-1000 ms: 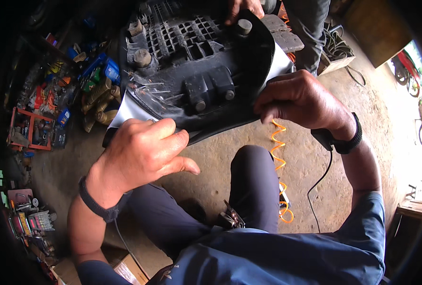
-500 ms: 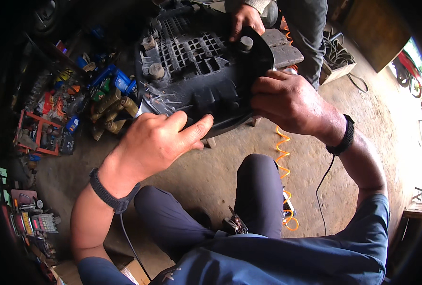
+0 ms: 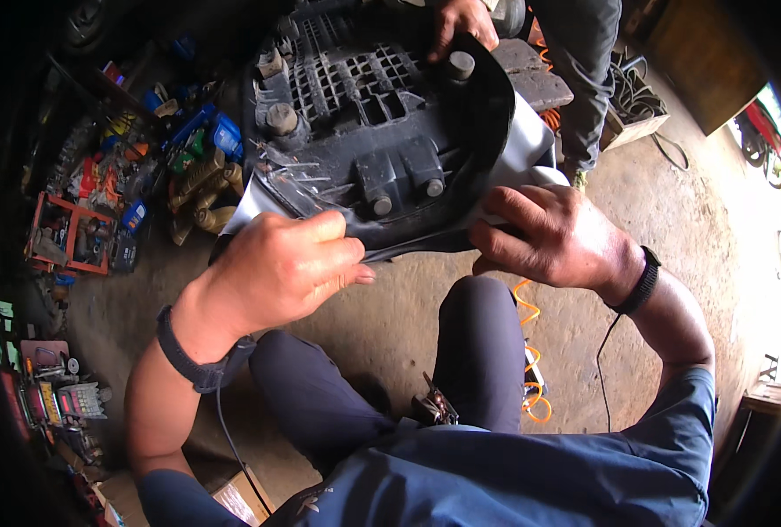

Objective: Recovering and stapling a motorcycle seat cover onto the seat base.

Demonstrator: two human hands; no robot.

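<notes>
A black plastic motorcycle seat base [image 3: 338, 171], underside up, lies in front of me with a grid and several round rubber feet. A cover [image 3: 520, 140], black outside with a pale backing, wraps around it and shows at both near corners. My left hand [image 3: 289, 268] has its fingers closed on the cover's edge at the near left. At the near right corner, my right hand [image 3: 553, 233] pinches the cover's edge. Both sets of fingertips are partly hidden. Another person's hand [image 3: 462, 25] rests on the far right edge of the seat.
Tools, bottles and a red metal tray [image 3: 70, 235] crowd the floor at left. An orange coiled hose [image 3: 531, 351] runs beside my right knee. The other person's leg [image 3: 579, 79] stands at far right, near a wooden box of cable [image 3: 632, 114] and a worn wooden block [image 3: 531, 75].
My right hand has moved nearer to me, and more pale backing shows at the right corner. My left hand has shifted slightly nearer. More of the seat base's near part is uncovered.
</notes>
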